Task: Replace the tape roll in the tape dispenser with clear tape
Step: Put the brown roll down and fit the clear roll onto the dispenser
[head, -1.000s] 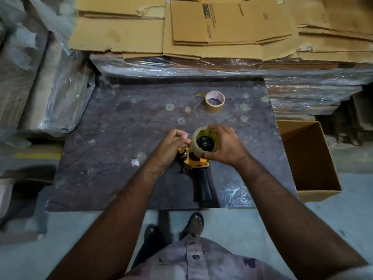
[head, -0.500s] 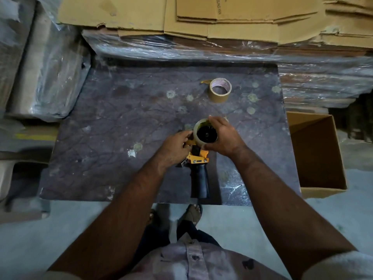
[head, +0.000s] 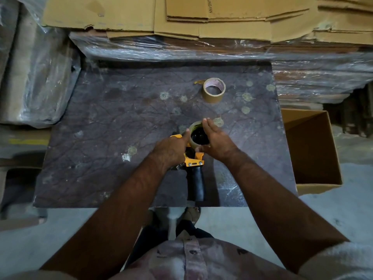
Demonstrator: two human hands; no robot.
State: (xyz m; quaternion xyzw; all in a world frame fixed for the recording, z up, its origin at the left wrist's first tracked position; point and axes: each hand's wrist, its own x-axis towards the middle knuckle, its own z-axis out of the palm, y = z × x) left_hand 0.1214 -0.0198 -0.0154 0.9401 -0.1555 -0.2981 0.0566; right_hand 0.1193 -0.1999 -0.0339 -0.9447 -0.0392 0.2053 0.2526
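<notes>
**A:** Where's your dispenser lying, and which way does it point?

**B:** Your yellow-and-black handheld tape dispenser (head: 193, 164) lies near the middle of the dark veined stone slab (head: 113, 122), a little toward the 6 o'clock edge. Its long axis runs 12 to 6: the black rubber handle (head: 196, 183) points at 6 o'clock, toward you, and the roll end sits at 12 o'clock.

**A:** And the roll on it?

**B:** The pale translucent tape roll (head: 194, 131) sits on the black hub, open face up toward you.

**A:** What are your hands doing?

**B:** Your left hand (head: 171, 148) is closed over the yellow frame at the roll's 9 o'clock side, thumb lying against the roll's rim. Your right hand (head: 217, 141) wraps the roll from 3 o'clock, fingers flat and extended along its far edge, thumb pressed at the near edge.

**A:** Anything else around?

**B:** A brown packing tape roll with a white core (head: 213, 90) stands alone at 12 o'clock, well apart, a loose tail sticking out at its 9 o'clock side. An open cardboard box (head: 314, 150) sits off the slab at 3 o'clock. Flattened cardboard sheets (head: 201, 17) are stacked on plastic-wrapped bundles (head: 181, 49) at 12 o'clock.
</notes>
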